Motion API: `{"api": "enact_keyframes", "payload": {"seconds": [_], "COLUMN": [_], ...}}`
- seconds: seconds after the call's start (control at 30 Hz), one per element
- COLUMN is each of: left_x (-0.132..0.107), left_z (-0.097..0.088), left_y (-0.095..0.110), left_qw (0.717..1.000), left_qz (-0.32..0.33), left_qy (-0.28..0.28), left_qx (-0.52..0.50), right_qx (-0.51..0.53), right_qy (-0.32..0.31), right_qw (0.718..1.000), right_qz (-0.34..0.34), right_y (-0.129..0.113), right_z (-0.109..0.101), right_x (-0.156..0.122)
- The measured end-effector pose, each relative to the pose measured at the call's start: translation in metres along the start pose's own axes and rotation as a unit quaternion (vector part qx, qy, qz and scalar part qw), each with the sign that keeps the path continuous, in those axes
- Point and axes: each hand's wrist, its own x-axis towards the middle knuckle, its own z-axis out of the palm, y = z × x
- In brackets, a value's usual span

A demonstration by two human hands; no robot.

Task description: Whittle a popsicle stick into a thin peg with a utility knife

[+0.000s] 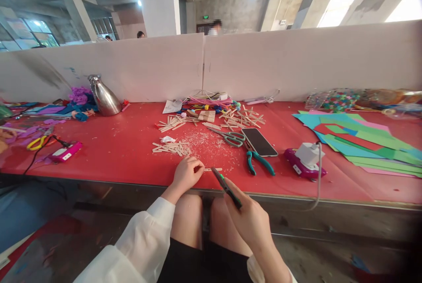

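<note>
My left hand [188, 172] rests at the front of the red table, its fingers closed on one end of a thin wooden craft stick [216, 169]. In my right hand [249, 215] is a dark utility knife [228, 188] with a green slider, its tip angled down at the stick. Pale wood shavings [209, 141] are scattered just beyond both hands. A small pile of cut sticks [171, 147] lies left of the shavings. Scissors [234, 138] with grey-green handles and teal-handled pliers [260, 162] lie to the right.
A phone [260, 141] lies beside the pliers. Right of it stand a purple power strip [305, 164] with a white plug and coloured paper sheets [365, 138]. More sticks [242, 118] lie farther back. A steel jug [103, 96] stands back left, before the white partition [138, 70].
</note>
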Motion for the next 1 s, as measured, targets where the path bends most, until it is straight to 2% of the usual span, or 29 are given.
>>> {"api": "enact_keyframes", "payload": {"seconds": [0.17,0.5,0.67,0.83,1.0], "left_x": [-0.002,-0.002,-0.002,-0.001,0.001], "left_z": [-0.001,0.001,0.003,0.004,0.004], "left_y": [0.002,0.0,0.0,0.0,0.0], "left_qw": [1.0,0.999,0.999,0.998,0.998], "left_qz": [0.018,0.036,0.035,0.041,0.043], "left_qy": [-0.013,-0.029,-0.035,-0.04,-0.04], "left_qx": [0.004,-0.001,0.006,0.007,0.012], "right_qx": [-0.005,-0.022,-0.025,0.002,0.084], "right_qy": [-0.019,-0.002,-0.027,-0.059,-0.054], "right_qw": [1.0,1.0,0.999,0.997,0.991], "right_qz": [0.015,-0.003,0.015,0.055,0.091], "right_y": [-0.001,0.003,0.0,-0.003,-0.01], "right_z": [0.0,0.004,0.008,0.011,0.011], "right_x": [0.001,-0.002,-0.004,-0.005,-0.006]}}
